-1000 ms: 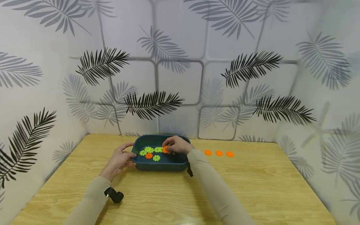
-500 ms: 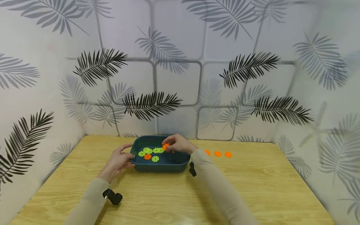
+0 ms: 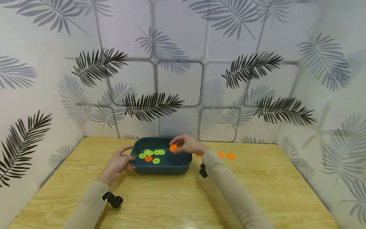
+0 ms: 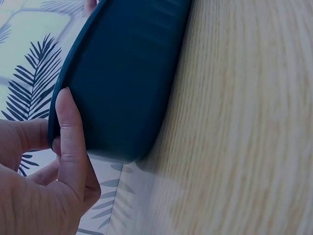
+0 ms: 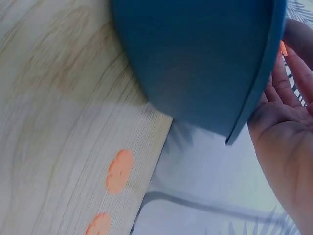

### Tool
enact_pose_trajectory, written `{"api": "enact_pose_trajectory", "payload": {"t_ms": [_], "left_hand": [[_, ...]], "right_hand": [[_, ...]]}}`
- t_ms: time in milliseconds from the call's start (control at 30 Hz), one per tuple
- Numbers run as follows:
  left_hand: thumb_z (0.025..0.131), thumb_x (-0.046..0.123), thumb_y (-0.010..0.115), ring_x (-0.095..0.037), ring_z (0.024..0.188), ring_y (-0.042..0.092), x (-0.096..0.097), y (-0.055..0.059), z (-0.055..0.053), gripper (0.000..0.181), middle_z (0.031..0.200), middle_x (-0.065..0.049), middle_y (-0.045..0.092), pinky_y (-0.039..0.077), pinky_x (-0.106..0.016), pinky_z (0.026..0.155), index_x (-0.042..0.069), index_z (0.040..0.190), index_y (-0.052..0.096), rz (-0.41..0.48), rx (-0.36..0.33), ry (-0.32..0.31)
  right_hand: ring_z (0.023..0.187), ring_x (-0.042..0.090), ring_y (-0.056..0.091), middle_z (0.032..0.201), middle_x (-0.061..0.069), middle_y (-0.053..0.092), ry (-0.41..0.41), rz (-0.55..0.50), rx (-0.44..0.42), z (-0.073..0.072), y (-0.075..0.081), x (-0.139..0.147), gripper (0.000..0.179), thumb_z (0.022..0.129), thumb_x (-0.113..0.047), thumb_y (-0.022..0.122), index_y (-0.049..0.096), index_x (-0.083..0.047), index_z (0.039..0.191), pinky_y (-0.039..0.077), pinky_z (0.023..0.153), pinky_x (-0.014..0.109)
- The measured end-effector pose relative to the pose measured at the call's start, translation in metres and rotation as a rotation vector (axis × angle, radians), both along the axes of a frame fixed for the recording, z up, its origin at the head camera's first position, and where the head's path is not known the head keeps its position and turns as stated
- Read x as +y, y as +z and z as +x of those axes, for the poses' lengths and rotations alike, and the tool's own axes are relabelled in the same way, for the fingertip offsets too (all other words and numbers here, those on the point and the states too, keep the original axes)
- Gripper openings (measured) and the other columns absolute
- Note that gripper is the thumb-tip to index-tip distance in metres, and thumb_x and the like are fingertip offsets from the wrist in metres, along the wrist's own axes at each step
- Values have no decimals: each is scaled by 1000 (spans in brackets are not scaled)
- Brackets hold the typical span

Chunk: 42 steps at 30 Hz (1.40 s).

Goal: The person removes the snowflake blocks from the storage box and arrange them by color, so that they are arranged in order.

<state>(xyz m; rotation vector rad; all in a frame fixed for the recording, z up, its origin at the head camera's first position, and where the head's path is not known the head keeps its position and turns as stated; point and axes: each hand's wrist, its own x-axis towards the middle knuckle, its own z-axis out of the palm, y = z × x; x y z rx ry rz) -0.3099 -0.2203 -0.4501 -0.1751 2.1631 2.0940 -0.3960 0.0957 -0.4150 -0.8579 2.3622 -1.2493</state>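
A dark teal plastic basin [image 3: 161,170] stands at the back of the table. My left hand [image 3: 116,164] grips its left end, thumb and fingers at the rim; the left wrist view shows this hand [image 4: 68,161] close up. Over the basin's right part, my right hand [image 3: 188,145] pinches an orange notched snowflake disc [image 3: 173,148]. Several yellow-green snowflake discs [image 3: 156,161] and a darker orange disc [image 3: 148,158] lie on the basin's floor toward the left. In the right wrist view the basin's wall [image 5: 195,63] hides part of the right hand's fingers.
Right of the basin, orange discs [image 3: 230,156] lie in a row on the wooden table [image 3: 160,197], partly covered by the right forearm. Two of these discs [image 5: 120,171] show in the right wrist view. A leaf-patterned wall [image 3: 177,86] rises behind the table.
My right hand has lifted the orange disc from among the green ones and moved it to the right. The left hand has kept its grip on the basin.
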Motion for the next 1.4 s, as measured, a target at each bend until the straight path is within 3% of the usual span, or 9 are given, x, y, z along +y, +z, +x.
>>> {"api": "enact_pose_trajectory", "payload": {"t_ms": [267,400,500,700,867,1000,1100,1233,1400], "left_hand": [[96,2,55,-14,70,67,-1,1,0,62,103,-16,60,61,-30,70,15,152,34,-17,-19,-2],[96,2,54,-15,71,66,-1,1,-1,61,101,-14,59,61,-32,72,15,152,33,-24,-16,-6],[96,2,55,-15,71,66,-2,2,-1,61,99,-13,59,61,-32,72,15,151,34,-23,-15,3],[96,2,55,-14,70,66,-2,2,0,61,97,-13,59,61,-31,71,15,152,34,-26,-9,-1],[96,2,54,-14,69,67,-2,1,0,61,96,-14,60,61,-31,70,15,152,34,-22,-7,-8],[95,2,55,-14,68,67,-1,0,-1,61,96,-14,61,61,-30,68,15,152,34,-11,-10,-7],[95,1,55,-13,67,67,-1,0,-1,61,95,-13,60,61,-30,67,15,151,34,-6,-13,-2],[96,2,55,-14,68,67,-1,0,-1,61,94,-12,60,61,-30,68,15,152,34,-7,-15,-3],[96,2,55,-14,69,67,0,2,0,62,95,-12,60,61,-30,68,15,152,33,-7,-19,-3]], "right_hand": [[89,29,65,108,11,65,-12,-85,-2,2,-3,21,42,87,-6,73,62,1,127,58,80,47],[86,38,63,103,9,66,-20,-119,14,4,-5,31,38,88,-8,73,64,-3,124,58,72,38],[88,34,64,106,8,68,-28,-133,18,4,-6,37,37,88,-8,73,65,-4,124,59,73,35],[92,19,64,112,9,67,-75,-126,4,5,-8,49,41,87,-8,74,64,-1,126,59,81,45],[96,17,64,118,11,67,-88,-129,-30,8,-12,58,44,87,-10,74,61,0,129,57,86,49],[95,34,67,116,13,68,-88,-163,-63,9,-15,67,46,87,-6,73,60,2,130,52,89,60],[98,42,65,115,13,69,-91,-159,-47,10,-16,73,45,87,-5,73,60,1,130,54,88,57],[99,39,66,114,14,69,-96,-156,-39,11,-16,80,45,87,-4,72,61,-1,130,58,85,49],[96,33,67,111,17,67,-88,-157,-59,13,-16,90,45,88,-2,70,60,0,131,56,88,53]]}}
